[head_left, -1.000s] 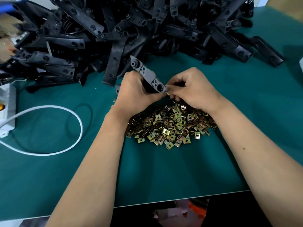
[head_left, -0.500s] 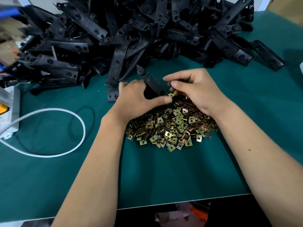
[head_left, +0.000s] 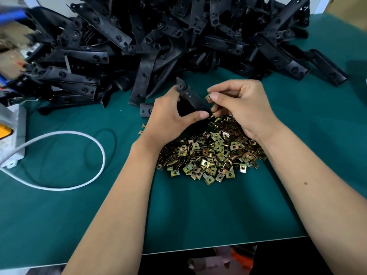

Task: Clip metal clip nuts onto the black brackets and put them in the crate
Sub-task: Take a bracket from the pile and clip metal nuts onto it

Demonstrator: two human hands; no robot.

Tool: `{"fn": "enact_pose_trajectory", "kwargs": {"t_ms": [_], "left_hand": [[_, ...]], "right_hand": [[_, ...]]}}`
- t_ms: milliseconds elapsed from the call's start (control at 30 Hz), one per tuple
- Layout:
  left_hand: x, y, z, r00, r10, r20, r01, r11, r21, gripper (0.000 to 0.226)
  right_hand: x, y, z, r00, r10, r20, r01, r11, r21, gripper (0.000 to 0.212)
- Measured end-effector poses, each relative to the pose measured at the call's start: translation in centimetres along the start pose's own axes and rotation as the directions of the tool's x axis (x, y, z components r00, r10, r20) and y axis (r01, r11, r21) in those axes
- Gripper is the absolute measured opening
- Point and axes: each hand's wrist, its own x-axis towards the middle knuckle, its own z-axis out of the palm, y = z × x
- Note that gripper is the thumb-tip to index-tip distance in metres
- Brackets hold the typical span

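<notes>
The green tabletop [head_left: 198, 215] ends in a pale front edge along the bottom of the frame, and a broad bare stretch of it lies between that edge and the heap of clip nuts [head_left: 210, 155] at centre. A tall pile of black brackets [head_left: 158, 40] crowds the whole upper part of the frame, reaching almost to the hands. At left a white cable [head_left: 79, 135] loops out from a grey box [head_left: 14, 135] at the left edge.

The held bracket [head_left: 190, 98] is a narrow black strip, tilted, its pointed end with a round boss uppermost. The left hand [head_left: 168, 120] grips its lower part, thumb across the front. The right hand [head_left: 244, 108], just beside it over the heap, pinches one brass-coloured clip nut [head_left: 208, 97] between thumb and forefinger, close to the bracket's right edge.
</notes>
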Motion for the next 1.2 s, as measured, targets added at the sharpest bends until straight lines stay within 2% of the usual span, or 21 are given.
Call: {"fn": "enact_pose_trajectory", "kwargs": {"t_ms": [100, 300, 367, 567, 700, 1200], "left_hand": [[0.08, -0.4, 0.16, 1.0, 0.0, -0.011, 0.0, 1.0, 0.005, 0.051], [0.21, -0.57, 0.31, 1.0, -0.009, -0.029, 0.008, 0.999, -0.033, 0.058], [0.19, -0.49, 0.37, 0.999, -0.024, -0.032, 0.023, 0.999, -0.032, 0.059], [0.07, -0.37, 0.32, 0.999, -0.029, -0.031, 0.028, 0.999, -0.028, 0.046], [0.13, -0.19, 0.28, 1.0, -0.017, -0.015, 0.017, 1.0, -0.018, 0.046], [0.06, 0.01, 0.34, 0.999, -0.036, -0.026, 0.036, 0.999, -0.011, 0.045]], "right_hand": [[-0.04, 0.09, -0.01, 1.0, -0.003, 0.01, 0.003, 1.0, -0.011, 0.019], [0.03, 0.21, 0.15, 1.0, 0.007, -0.027, -0.009, 0.998, -0.056, 0.008], [0.1, 0.31, 0.08, 0.999, 0.003, -0.049, -0.009, 0.994, -0.109, 0.01], [0.13, 0.27, 0.12, 1.0, 0.019, -0.01, -0.021, 0.969, -0.246, 0.014], [0.18, 0.26, 0.12, 1.0, -0.002, 0.018, 0.008, 0.943, -0.332, 0.013], [0.29, 0.19, -0.09, 0.999, -0.045, 0.018, 0.049, 0.934, -0.354, 0.014]]}}
